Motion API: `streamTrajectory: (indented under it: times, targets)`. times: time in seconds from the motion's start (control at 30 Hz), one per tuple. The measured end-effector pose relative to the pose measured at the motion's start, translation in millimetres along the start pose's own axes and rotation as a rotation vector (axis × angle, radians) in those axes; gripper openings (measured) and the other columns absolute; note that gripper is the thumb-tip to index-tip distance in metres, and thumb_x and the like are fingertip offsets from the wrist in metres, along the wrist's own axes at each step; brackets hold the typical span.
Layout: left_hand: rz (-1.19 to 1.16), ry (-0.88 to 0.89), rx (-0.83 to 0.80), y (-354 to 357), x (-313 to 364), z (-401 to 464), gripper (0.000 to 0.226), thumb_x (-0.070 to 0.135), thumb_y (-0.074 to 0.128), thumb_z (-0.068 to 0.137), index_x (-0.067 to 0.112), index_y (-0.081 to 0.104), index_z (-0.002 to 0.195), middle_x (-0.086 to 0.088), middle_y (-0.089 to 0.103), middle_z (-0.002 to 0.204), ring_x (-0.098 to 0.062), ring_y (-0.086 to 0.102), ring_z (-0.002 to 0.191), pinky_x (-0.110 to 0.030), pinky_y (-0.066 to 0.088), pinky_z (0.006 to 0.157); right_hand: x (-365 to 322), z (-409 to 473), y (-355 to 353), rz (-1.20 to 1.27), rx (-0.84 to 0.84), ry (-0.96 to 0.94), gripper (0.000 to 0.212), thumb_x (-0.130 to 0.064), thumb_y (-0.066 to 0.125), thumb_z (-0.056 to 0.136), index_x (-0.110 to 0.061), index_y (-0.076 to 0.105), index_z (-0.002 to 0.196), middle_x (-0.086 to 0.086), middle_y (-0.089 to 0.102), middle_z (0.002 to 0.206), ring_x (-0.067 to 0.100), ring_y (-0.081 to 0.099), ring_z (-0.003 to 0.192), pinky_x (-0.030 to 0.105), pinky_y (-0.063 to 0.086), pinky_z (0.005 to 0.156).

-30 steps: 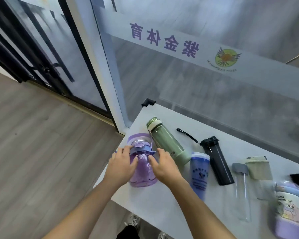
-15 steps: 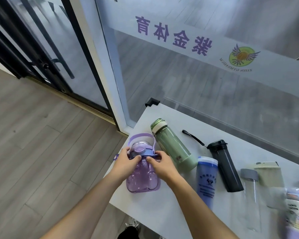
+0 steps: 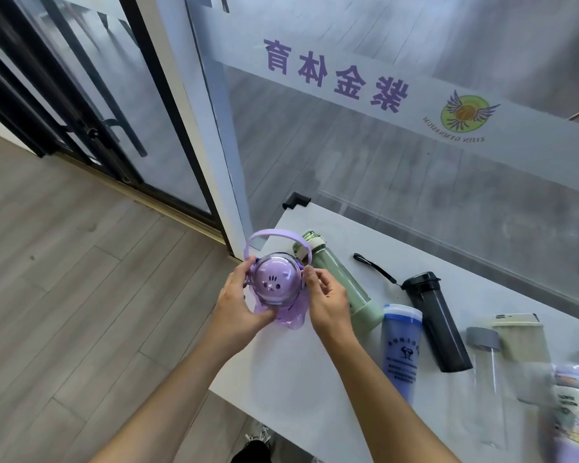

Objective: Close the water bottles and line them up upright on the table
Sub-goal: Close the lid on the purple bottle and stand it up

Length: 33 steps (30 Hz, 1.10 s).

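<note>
A purple bottle (image 3: 274, 285) with a cartoon face on its domed lid stands tilted toward me at the left end of the white table (image 3: 315, 369), its handle arched behind it. My left hand (image 3: 239, 304) wraps its left side and base. My right hand (image 3: 328, 300) pinches the lid's right edge with thumb and fingertips. To the right lie a green bottle (image 3: 341, 285), a blue tumbler (image 3: 401, 349), a black bottle (image 3: 437, 322), a clear bottle (image 3: 485, 372) with a grey cap, and a beige bottle (image 3: 523, 339). A pastel printed bottle (image 3: 575, 416) sits at the far right, blurred.
The table's left edge runs just under my left hand, with wooden floor (image 3: 81, 312) below. A frosted glass wall (image 3: 415, 145) borders the table's far side. A black strap (image 3: 375, 269) lies between the green and black bottles.
The purple bottle has been tipped up from lying flat, so its lid now faces me. Both hands stayed on it, the left sliding down to the base.
</note>
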<state>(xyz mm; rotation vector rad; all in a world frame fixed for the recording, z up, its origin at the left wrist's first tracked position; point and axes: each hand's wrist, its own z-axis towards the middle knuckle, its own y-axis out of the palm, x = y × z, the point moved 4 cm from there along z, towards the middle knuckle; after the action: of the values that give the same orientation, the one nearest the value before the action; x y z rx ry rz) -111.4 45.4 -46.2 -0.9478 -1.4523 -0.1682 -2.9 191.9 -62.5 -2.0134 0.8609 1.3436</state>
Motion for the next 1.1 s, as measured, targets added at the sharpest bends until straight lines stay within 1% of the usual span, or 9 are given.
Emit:
streamTrajectory:
  times: [0.1,0.17,0.33,0.47,0.57,0.67,0.77,0.93,1.1]
  targets:
    - [0.057,0.029,0.003,0,1,-5,0.094,0.04,0.084,0.064,0.04,0.033,0.144,0.015,0.047,0.139,-0.009,0.048,0.124,-0.035,0.047,0.1,1,5,-4,-0.093,0.059,0.013,0.032,-0.054,0.061,0.092,-0.025,0.07,0.083,-0.007,0.069,0.071,0.01,0.06,0.067,0.034,0.051,0.071]
    - [0.092,0.056,0.017,2,3,-7,0.095,0.042,0.084,0.064,0.041,0.033,0.143,0.014,0.045,0.137,-0.007,0.048,0.122,-0.032,0.048,0.098,1,10,-5,-0.182,0.096,0.032,0.022,-0.05,0.063,0.092,-0.03,0.068,0.1,-0.006,0.072,0.081,0.012,0.067,0.075,0.035,0.056,0.076]
    - [0.102,0.102,0.05,6,9,-13,0.095,0.047,0.085,0.063,0.038,0.035,0.143,0.008,0.036,0.138,0.0,0.045,0.121,-0.003,0.038,0.09,-2,18,-7,-0.381,0.043,0.043,0.029,-0.048,0.058,0.094,-0.029,0.064,0.114,-0.002,0.069,0.101,0.019,0.066,0.097,0.043,0.054,0.091]
    - [0.071,0.1,0.058,6,8,-14,0.091,0.043,0.086,0.067,0.045,0.036,0.143,0.011,0.038,0.135,-0.001,0.046,0.122,-0.019,0.046,0.093,-9,29,-30,-0.908,0.196,-0.142,0.048,-0.044,0.05,0.098,-0.021,0.049,0.14,0.008,0.051,0.14,0.029,0.047,0.127,0.042,0.037,0.106]
    - [0.058,0.098,0.052,7,7,-13,0.089,0.041,0.086,0.069,0.044,0.036,0.143,0.01,0.039,0.133,-0.002,0.048,0.12,-0.027,0.05,0.094,9,45,-36,-1.111,0.011,0.015,0.071,-0.042,0.056,0.094,-0.026,0.024,0.156,0.012,0.029,0.158,0.032,0.03,0.144,0.045,0.028,0.116]
    - [0.037,0.097,0.046,9,4,-10,0.088,0.036,0.086,0.072,0.041,0.036,0.144,0.01,0.038,0.134,-0.003,0.048,0.121,-0.033,0.051,0.096,16,55,-37,-1.211,-0.087,0.098,0.08,-0.042,0.057,0.092,-0.029,0.013,0.158,0.014,0.04,0.145,0.033,0.043,0.131,0.044,0.035,0.107]
    - [0.011,0.095,0.052,10,2,-4,0.089,0.029,0.086,0.073,0.038,0.035,0.146,0.007,0.038,0.135,-0.002,0.047,0.122,-0.033,0.051,0.097,16,50,-35,-1.333,-0.062,0.045,0.076,-0.043,0.061,0.089,-0.026,0.022,0.153,0.013,0.047,0.133,0.032,0.046,0.121,0.042,0.038,0.098]
    - [0.035,0.11,0.055,9,3,14,0.09,0.028,0.085,0.074,0.034,0.034,0.148,0.003,0.039,0.138,0.0,0.045,0.123,-0.014,0.044,0.096,25,35,-28,-1.374,-0.027,0.061,0.083,-0.053,0.062,0.085,-0.02,0.024,0.151,0.014,0.046,0.133,0.033,0.047,0.12,0.042,0.037,0.098]
    - [0.041,0.114,0.031,8,4,31,0.092,0.027,0.085,0.074,0.035,0.031,0.149,0.005,0.038,0.139,-0.006,0.046,0.125,-0.028,0.049,0.1,20,44,-36,-1.294,-0.099,0.186,0.075,-0.05,0.066,0.083,-0.014,0.032,0.139,0.015,0.048,0.128,0.036,0.05,0.118,0.042,0.043,0.093]
